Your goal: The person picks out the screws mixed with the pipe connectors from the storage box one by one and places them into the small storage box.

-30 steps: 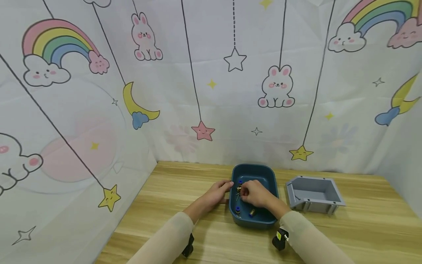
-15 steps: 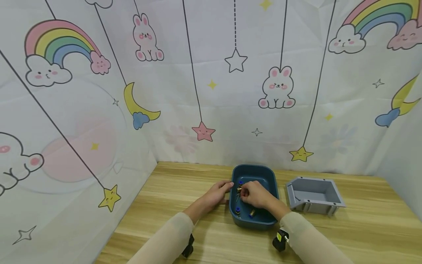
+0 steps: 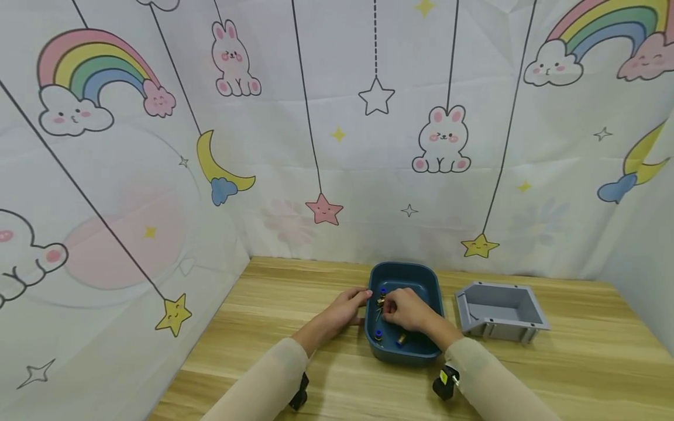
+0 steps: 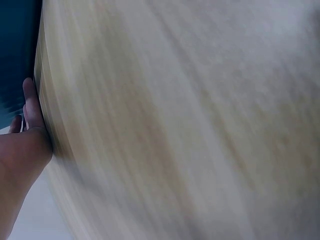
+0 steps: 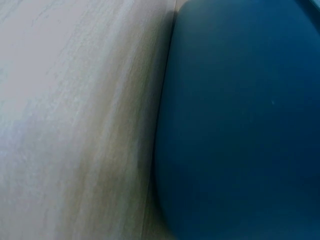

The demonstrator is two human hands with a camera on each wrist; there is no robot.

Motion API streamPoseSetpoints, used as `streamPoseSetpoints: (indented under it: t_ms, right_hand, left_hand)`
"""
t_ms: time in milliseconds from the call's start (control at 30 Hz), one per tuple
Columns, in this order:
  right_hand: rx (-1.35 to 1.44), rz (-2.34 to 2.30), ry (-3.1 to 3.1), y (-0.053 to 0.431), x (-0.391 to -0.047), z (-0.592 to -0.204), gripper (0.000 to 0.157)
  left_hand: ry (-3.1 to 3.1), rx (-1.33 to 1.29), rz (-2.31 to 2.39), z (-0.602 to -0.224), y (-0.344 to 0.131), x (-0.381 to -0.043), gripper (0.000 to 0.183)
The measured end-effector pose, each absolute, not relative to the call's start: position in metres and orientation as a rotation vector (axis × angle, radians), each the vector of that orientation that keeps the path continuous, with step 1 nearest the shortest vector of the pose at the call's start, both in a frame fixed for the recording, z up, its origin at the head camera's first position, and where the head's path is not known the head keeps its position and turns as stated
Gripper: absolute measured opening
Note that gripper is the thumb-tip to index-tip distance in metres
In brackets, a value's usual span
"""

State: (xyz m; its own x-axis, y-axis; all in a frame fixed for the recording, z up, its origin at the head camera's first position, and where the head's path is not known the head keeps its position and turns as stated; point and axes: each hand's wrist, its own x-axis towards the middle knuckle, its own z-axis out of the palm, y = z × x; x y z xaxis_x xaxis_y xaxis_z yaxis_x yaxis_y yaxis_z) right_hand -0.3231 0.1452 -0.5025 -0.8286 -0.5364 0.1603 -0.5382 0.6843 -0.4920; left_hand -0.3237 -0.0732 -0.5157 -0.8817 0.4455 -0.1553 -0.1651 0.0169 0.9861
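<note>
A dark blue basin [image 3: 404, 354] stands on the wooden table. My left hand [image 3: 344, 309] rests against its left side, fingertips at the rim; in the left wrist view, its fingers [image 4: 31, 102] lie straight along the outer wall. My right hand [image 3: 406, 310] reaches inside with curled fingers, the fingertips low beside a small cluster of brass pieces [image 3: 380, 302]. Whether they pinch one is hidden. A blue-collared brass push-in fitting [image 3: 378, 335] stands near the front left, and another brass fitting [image 3: 401, 340] lies to its right. The right wrist view shows only the basin's outer wall [image 5: 240, 120] and table.
To the right of the basin stands a grey plastic storage bin [image 3: 502, 313], its low front facing left. The wooden table [image 3: 295, 275] meets a white printed curtain [image 3: 368, 152] at the back and left. Black wrist cameras [image 3: 445, 383] hang below the sleeves.
Both hands keep nearly the same place, the left at the basin's side and the right inside it. The head view shifts only slightly.
</note>
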Motion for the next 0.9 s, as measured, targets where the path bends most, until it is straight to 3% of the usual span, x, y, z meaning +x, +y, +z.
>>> streamPoseSetpoints:
  t_ms: [900]
  right_hand:
    - [0.953, 0.865, -2.888, 0.1458, -0.3250, -0.5052, 0.018]
  left_hand:
    - [1.877, 0.285, 1.919, -0.5152, -0.0729, -0.3227, 0.061]
